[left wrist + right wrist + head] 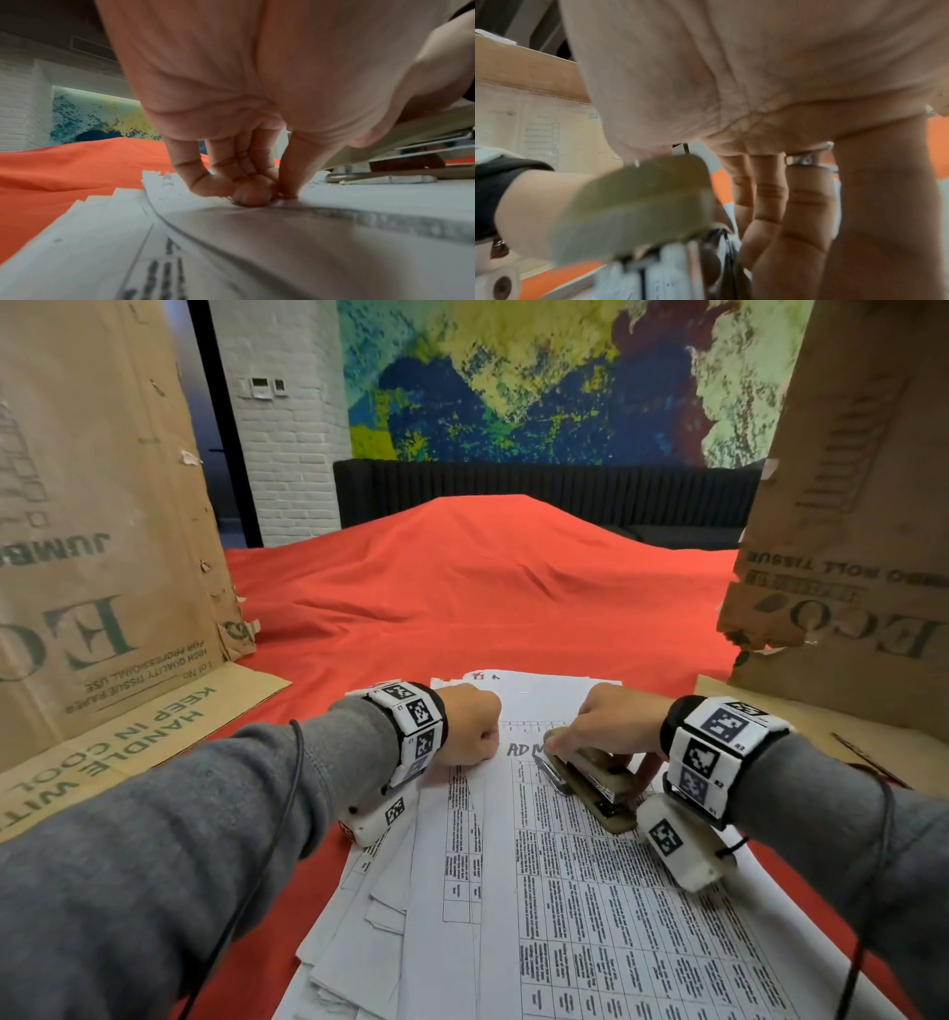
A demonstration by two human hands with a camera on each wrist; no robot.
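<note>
A loose stack of printed papers (565, 891) lies on the red cloth in front of me. My left hand (475, 729) sits on the stack's far left part as a fist. In the left wrist view my left hand (257, 192) has curled fingers and thumb meeting on the top sheet (128, 243), pinching it. A beige stapler (601, 788) with metal parts lies on the papers to the right. My right hand (580, 734) grips its front end from above. The stapler (411, 138) shows beside the left hand. In the right wrist view my right hand (808, 213) curls beside the stapler top (634, 203).
Tall cardboard panels stand at the left (102, 531) and right (847, 531), with flaps lying on the table. The red cloth (462, 588) rises in a hump behind the papers. A dark bench (513, 490) and a painted wall lie beyond.
</note>
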